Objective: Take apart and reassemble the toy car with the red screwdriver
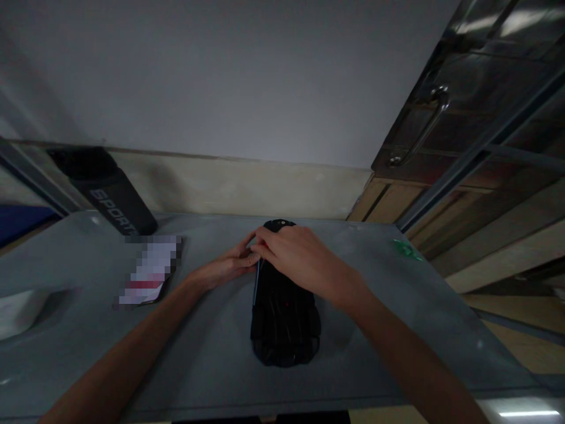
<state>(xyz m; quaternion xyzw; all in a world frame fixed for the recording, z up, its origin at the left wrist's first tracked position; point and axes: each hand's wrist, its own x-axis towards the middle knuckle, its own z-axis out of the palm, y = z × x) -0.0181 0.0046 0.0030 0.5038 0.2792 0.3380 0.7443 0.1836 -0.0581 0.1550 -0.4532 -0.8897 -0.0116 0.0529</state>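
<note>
A black toy car (pixel 286 318) lies lengthwise on the grey table, its broad end toward me and its narrower end toward the wall. My left hand (pixel 225 265) is at the car's far left side, thumb and fingers closed against its edge. Over the far half of the car reaches my right hand (pixel 304 256), its thumb and index finger pinched together at the same left edge, close to my left fingertips. Whatever lies in that pinch is too small or hidden to make out. My right hand covers much of the car's far half.
A dark bottle (pixel 117 197) marked SPORT stands at the back left, with a blurred-out phone-like item (pixel 152 271) before it. A white object (pixel 20 312) sits at the left edge. A green scrap (pixel 406 249) lies on the table (pixel 379 277) at right. Behind rises a wall (pixel 247 185).
</note>
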